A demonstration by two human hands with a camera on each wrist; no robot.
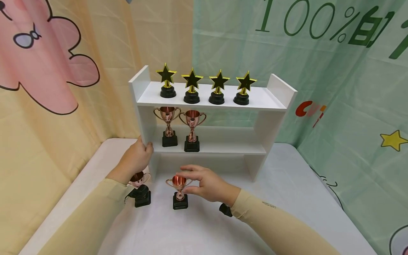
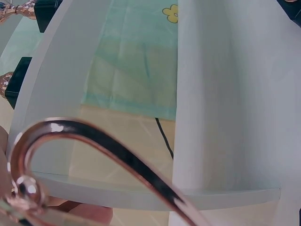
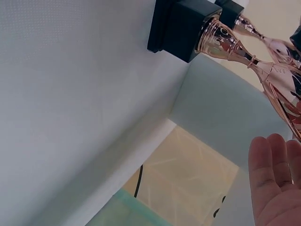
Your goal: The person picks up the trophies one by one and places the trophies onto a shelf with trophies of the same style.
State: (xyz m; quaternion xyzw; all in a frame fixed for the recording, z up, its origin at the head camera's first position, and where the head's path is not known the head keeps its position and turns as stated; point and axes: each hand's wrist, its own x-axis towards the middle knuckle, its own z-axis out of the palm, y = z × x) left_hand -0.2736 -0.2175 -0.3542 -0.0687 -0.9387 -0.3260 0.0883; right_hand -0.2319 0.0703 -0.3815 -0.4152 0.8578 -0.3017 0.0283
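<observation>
A copper-coloured trophy cup (image 1: 180,193) on a black base stands upright on the white table, before the shelf. My right hand (image 1: 204,182) reaches over its right side, fingers spread and thumb near the stem; whether they touch cannot be made out. In the right wrist view, the fingers (image 3: 270,169) look straight beside the cup (image 3: 277,77). My left hand (image 1: 137,157) grips the left side panel of the white shelf (image 1: 207,157), thumb at the front edge. Below that wrist is a second trophy cup (image 1: 142,196), partly hidden by the sleeve; its handle (image 2: 108,141) looms in the left wrist view.
Several gold star trophies (image 1: 192,85) line the shelf's top board. Two copper trophy cups (image 1: 168,124) stand on the left of the middle board. A black object (image 1: 225,209) shows beneath the right wrist. Printed curtains (image 1: 331,88) hang behind and beside the table (image 1: 280,198).
</observation>
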